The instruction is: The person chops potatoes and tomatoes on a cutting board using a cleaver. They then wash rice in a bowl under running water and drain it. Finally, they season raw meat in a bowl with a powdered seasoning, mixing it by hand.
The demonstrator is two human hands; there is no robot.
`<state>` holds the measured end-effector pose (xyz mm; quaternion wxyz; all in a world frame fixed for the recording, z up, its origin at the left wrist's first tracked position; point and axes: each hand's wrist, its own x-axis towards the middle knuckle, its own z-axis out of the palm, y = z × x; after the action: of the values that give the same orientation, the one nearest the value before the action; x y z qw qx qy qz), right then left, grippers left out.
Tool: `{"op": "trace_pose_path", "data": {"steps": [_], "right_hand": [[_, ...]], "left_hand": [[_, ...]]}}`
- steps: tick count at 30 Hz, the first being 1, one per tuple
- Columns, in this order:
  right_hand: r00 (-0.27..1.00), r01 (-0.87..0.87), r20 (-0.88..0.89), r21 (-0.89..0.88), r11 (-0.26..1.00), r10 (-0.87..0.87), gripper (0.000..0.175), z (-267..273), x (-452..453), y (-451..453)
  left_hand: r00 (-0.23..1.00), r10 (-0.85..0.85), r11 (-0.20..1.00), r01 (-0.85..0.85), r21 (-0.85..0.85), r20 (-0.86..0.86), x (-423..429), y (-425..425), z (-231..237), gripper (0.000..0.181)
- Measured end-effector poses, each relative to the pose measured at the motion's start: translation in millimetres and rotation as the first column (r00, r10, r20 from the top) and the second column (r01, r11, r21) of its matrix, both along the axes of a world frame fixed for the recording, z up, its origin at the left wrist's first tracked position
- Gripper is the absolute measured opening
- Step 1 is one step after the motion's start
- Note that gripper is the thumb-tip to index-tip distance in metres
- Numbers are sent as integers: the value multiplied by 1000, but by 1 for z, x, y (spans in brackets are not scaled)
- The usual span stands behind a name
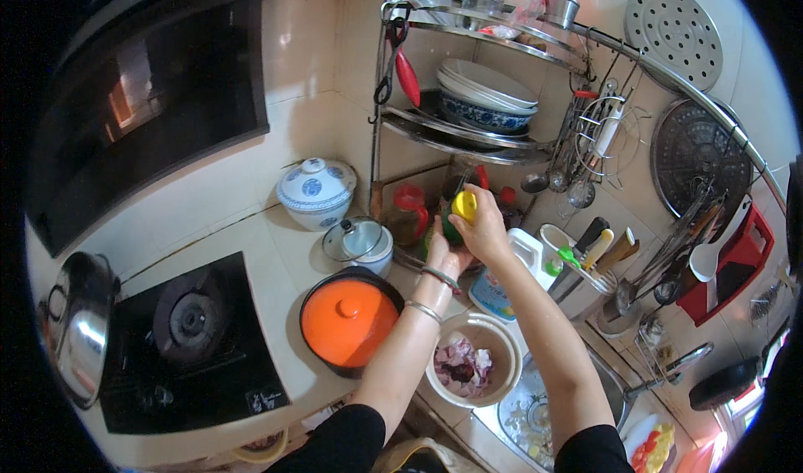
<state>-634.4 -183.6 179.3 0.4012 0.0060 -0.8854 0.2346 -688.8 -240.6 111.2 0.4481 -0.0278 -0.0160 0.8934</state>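
Both of my arms reach forward to the corner rack. My left hand (446, 250) is wrapped round a green bottle (449, 227), partly hidden by the fingers. The fingers of my right hand (486, 225) grip its yellow cap (464, 206); whether the cap is loose from the bottle cannot be told. Below my hands, a cream ceramic pot (511, 354) holds raw meat pieces (464, 363) with a dark patch in the middle. Left of it stands a dark pot with an orange lid (348, 322).
A white detergent jug (495, 291) stands near my right forearm, beside a knife holder (577, 291). A sink (524, 410) lies at the lower right. Further left are a glass-lidded jar (370, 253), a blue-and-white lidded jar (317, 194) and a gas hob (194, 354).
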Motion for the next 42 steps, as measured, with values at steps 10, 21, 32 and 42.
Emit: {"op": "trace_pose_path", "data": {"steps": [10, 21, 32, 42], "right_hand": [[199, -549, 914, -194, 813, 352, 50, -96, 130, 1], [99, -184, 995, -9, 983, 27, 29, -141, 131, -12], [290, -712, 956, 191, 675, 36, 53, -126, 133, -15], [-11, 152, 977, -211, 966, 215, 33, -119, 104, -11]], "left_hand": [[865, 133, 985, -169, 32, 484, -113, 44, -53, 53], [825, 36, 786, -372, -493, -564, 36, -40, -16, 40], [62, -660, 200, -946, -255, -748, 128, -121, -74, 48], [82, -730, 150, -949, -276, -678, 130, -121, -67, 53]]}}
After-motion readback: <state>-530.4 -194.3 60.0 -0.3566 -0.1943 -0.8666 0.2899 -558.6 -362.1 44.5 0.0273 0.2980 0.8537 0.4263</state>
